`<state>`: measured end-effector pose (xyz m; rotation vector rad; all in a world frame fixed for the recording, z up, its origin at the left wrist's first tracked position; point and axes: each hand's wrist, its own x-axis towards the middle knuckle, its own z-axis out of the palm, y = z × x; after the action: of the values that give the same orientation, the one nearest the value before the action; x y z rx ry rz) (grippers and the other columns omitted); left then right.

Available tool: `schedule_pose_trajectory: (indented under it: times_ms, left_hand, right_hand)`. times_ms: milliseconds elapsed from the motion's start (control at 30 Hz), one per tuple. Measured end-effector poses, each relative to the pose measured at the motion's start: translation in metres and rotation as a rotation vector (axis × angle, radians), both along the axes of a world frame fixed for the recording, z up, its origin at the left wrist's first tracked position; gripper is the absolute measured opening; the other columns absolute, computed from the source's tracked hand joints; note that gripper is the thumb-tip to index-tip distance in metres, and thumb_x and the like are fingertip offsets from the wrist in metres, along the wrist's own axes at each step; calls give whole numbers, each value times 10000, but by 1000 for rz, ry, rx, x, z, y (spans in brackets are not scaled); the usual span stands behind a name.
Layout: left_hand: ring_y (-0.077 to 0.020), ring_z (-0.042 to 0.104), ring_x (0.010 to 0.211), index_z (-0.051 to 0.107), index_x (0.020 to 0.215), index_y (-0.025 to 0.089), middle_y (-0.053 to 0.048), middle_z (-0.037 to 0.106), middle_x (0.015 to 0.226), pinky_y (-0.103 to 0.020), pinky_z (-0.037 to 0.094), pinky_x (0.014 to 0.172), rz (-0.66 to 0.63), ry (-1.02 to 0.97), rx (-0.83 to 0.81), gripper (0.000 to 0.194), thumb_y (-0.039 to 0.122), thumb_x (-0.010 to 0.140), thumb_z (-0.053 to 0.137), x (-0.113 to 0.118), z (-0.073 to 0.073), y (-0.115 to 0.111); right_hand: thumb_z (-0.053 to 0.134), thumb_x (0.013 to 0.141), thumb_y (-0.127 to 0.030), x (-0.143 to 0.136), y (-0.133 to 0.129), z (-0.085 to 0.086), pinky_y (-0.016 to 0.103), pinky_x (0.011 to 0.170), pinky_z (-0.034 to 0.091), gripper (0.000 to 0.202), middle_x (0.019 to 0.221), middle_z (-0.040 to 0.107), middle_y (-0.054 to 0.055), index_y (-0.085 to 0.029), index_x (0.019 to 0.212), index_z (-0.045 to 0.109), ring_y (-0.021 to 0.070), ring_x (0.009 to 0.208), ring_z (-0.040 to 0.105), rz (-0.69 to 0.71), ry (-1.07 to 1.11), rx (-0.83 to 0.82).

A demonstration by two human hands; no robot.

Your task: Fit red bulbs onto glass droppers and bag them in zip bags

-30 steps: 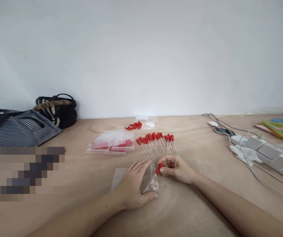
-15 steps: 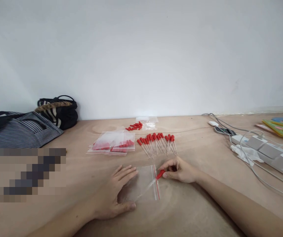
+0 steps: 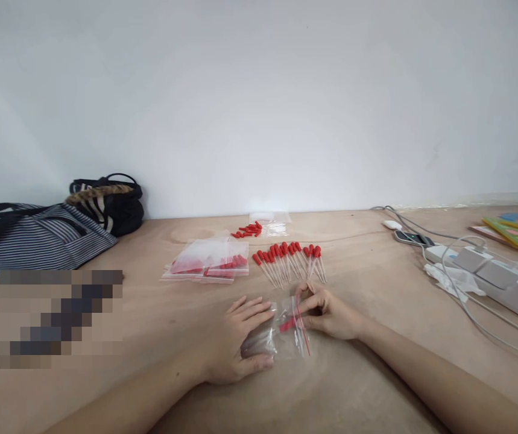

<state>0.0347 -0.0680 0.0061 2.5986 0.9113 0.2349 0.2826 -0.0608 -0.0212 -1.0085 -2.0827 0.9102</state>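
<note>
A clear zip bag (image 3: 288, 346) with a red line along its mouth lies under my left hand (image 3: 236, 343). That hand is flat, thumb apart from the fingers, pressing the bag's left part, which is wrinkled. Inside the bag's mouth shows the red rubber bulb of a dropper (image 3: 287, 325); its glass tube is hard to make out among the creases. My right hand (image 3: 324, 310) has its thumb and fingers at the mouth, closed around the end of the bulb. Just beyond lie several red-topped droppers (image 3: 288, 259) in a fanned row.
Filled zip bags (image 3: 208, 262) are stacked at centre left. Loose red bulbs (image 3: 247, 229) and glass tubes on plastic (image 3: 277, 228) lie near the wall. Striped bag (image 3: 50, 238) and black bag (image 3: 120, 208) stand left; a power strip (image 3: 498, 274) with cables is right.
The dropper has gone further into the zip bag, its bulb now past the red line. My left hand has slid right across the bag, and the plastic has bunched up.
</note>
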Motion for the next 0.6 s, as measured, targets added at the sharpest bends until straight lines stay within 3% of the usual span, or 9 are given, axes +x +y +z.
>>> schedule_pose_trajectory:
  times_ms: [67,133,233,333,500,600]
  left_hand:
    - [-298,300,1272,386,1299,225,-82,399,1363,-539,170,1048,-5,-12,0,668,551,736,534,-1,-1,0]
    - [-297,304,1270,389,1295,229,-84,405,1359,-538,168,1047,-12,-20,3,659,545,737,536,-1,-3,0]
    - [-296,318,1260,376,1299,221,-101,402,1357,-529,182,1045,4,-52,4,676,525,724,563,-2,-5,-1]
    - [-315,301,1260,340,1314,227,-106,374,1370,-530,219,1029,36,-109,-24,738,541,693,588,-6,-5,-1]
    - [-248,373,1222,385,1274,250,-59,459,1302,-452,305,1010,83,-153,-88,433,415,874,374,-13,0,2]
    - [-222,406,1197,422,1247,253,-43,480,1283,-426,305,1019,91,-147,-92,375,355,892,354,-13,2,3]
  right_hand:
    - [613,736,-429,-4,0,-1,359,881,385,213,1102,512,67,-272,842,710,178,975,491,-7,6,9]
    - [593,756,-419,-10,1,-3,371,889,379,212,1105,563,64,-277,868,704,183,977,511,-2,23,3]
    - [609,736,-427,-20,3,-4,326,793,425,215,827,669,45,-246,769,718,163,804,575,-50,84,-7]
    - [659,666,-447,-28,2,-6,251,589,436,260,621,637,21,-196,605,687,125,594,554,-148,156,-36]
    - [721,580,-376,-29,-1,-8,209,468,363,282,546,568,-9,-163,507,550,91,499,479,-305,131,-15]
    - [724,566,-327,-17,5,-6,201,464,337,266,565,526,-36,-173,595,509,79,501,429,-300,93,15]
